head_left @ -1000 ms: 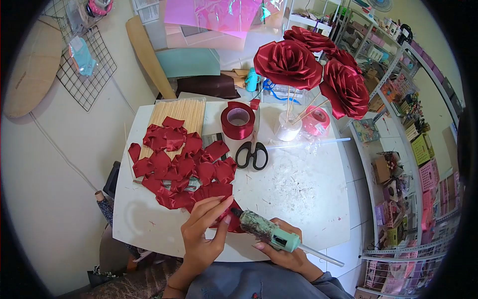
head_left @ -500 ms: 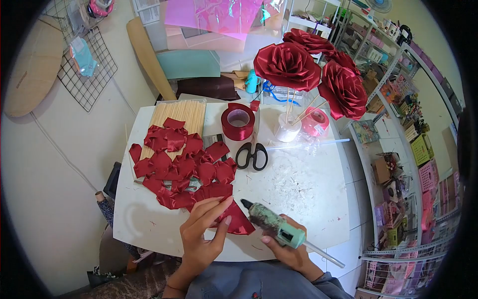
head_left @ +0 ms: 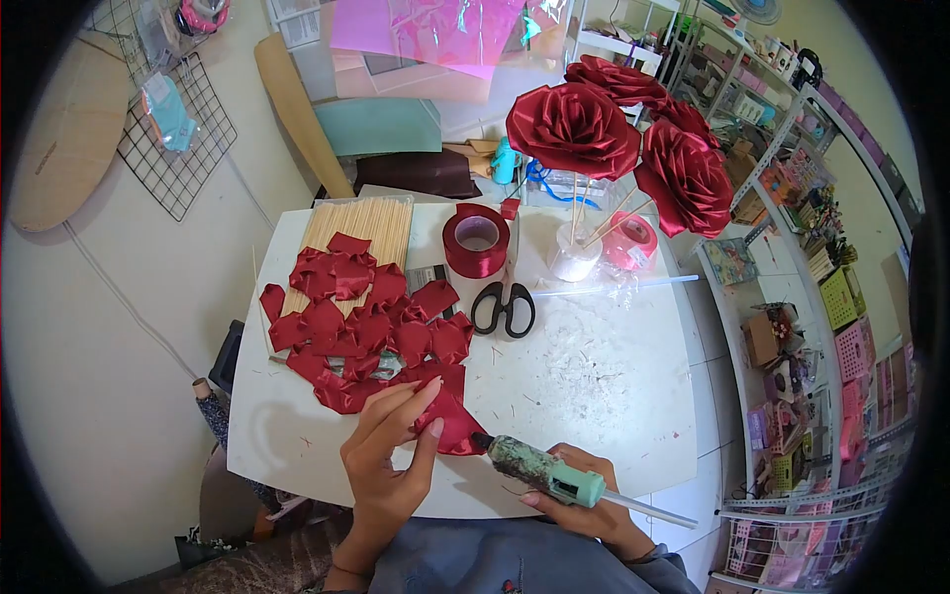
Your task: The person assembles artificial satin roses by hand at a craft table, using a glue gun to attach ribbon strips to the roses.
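Observation:
A piece of red satin ribbon (head_left: 456,424) is pinched between the thumb and fingers of my left hand (head_left: 389,457), near the table's front edge. My right hand (head_left: 574,495) is wrapped round a mint-green glue gun (head_left: 547,470), with a clear glue stick (head_left: 648,509) jutting from its back. The gun's dark nozzle meets the lower right corner of the ribbon piece, or is very close to it. Beyond my left hand lies a heap of cut red satin petals (head_left: 371,322), partly over a bundle of thin wooden sticks (head_left: 361,226).
Black-handled scissors (head_left: 505,307) lie below a roll of red ribbon (head_left: 476,242). Finished red satin roses (head_left: 574,131) stand on sticks in a white holder (head_left: 574,255), beside a pink roll (head_left: 628,242). Loaded shelves (head_left: 792,327) line the right side.
The glue gun has tilted flatter and its nozzle has come down to the ribbon piece's corner. My left hand has shifted slightly left, still pinching the ribbon.

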A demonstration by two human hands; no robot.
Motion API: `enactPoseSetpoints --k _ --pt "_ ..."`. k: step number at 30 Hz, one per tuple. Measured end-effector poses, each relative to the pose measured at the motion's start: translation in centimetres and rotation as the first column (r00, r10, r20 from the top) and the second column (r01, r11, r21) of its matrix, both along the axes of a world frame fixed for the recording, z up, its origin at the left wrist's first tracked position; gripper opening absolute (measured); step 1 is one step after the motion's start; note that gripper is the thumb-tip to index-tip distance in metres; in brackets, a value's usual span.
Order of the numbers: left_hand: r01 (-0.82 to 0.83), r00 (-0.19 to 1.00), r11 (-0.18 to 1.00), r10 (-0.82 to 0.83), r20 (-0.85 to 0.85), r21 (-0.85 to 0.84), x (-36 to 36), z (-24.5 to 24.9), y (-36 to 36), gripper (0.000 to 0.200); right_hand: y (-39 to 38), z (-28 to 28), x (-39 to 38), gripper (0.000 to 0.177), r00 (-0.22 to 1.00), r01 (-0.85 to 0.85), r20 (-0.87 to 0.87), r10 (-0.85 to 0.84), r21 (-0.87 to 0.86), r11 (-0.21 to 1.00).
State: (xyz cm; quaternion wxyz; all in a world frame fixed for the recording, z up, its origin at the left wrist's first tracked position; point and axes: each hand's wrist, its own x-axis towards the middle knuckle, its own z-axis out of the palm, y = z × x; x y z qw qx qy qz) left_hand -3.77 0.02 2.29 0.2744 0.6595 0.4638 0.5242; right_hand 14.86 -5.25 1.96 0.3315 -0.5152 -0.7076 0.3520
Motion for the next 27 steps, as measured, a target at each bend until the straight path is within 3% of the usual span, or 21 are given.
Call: enactPoseSetpoints --k 5,8,10,11,12,14,16,18,21,25,27 --pt "0.016 1.000 1.000 -0.015 0.019 -0.013 0.1 0.1 -0.1 0.038 0.1 0.0 -0.2 0.026 0.998 0.018 -0.065 -0.020 -0.028 0.999" --pt "0.023 0.999 1.000 -0.023 0.032 -0.020 0.2 0.3 -0.1 0.038 0.3 0.1 0.0 0.025 1.000 0.006 0.017 -0.007 0.050 0.999" --pt "0.025 0.999 0.999 -0.024 0.038 -0.027 0.1 0.4 -0.2 0.038 0.3 0.1 0.3 0.023 0.993 0.115 -0.019 -0.117 -0.092 0.989" --pt "0.036 0.996 0.997 -0.030 0.078 -0.069 0.1 0.4 -0.2 0.037 0.5 -0.3 0.7 0.022 0.992 0.112 0.047 -0.114 0.040 0.993" --pt "0.047 0.992 0.993 -0.034 0.119 -0.110 0.0 0.5 -0.2 0.037 0.5 -0.7 0.6 0.021 0.976 0.214 0.044 -0.215 0.025 0.977" --pt "0.092 0.985 0.989 -0.073 0.158 -0.119 -0.5 0.3 -0.1 0.040 1.2 -1.0 1.1 0.024 0.943 0.253 0.151 -0.298 0.258 0.932" --pt "0.138 0.974 0.982 -0.112 0.197 -0.125 -0.6 0.4 0.0 0.044 0.9 -1.7 1.5 0.039 0.892 0.356 0.214 -0.397 0.207 0.911" --pt "0.201 0.910 0.957 -0.103 0.402 -0.211 -0.5 0.6 0.0 0.054 0.9 -1.9 1.6 0.043 0.851 0.408 0.279 -0.445 0.184 0.894" --pt "0.245 0.873 0.956 -0.144 0.467 -0.163 -0.7 0.2 0.1 0.058 1.2 -1.8 1.1 0.042 0.793 0.526 0.304 -0.529 0.098 0.845" --pt "0.282 0.856 0.933 -0.140 0.498 -0.222 -0.9 0.6 -0.1 0.054 0.7 -1.9 2.2 0.046 0.803 0.443 0.381 -0.459 0.133 0.886" --pt "0.367 0.840 0.886 -0.185 0.510 -0.282 -0.5 0.6 -0.4 0.050 0.7 -0.1 2.6 0.039 0.814 0.436 0.283 -0.508 0.281 0.855"
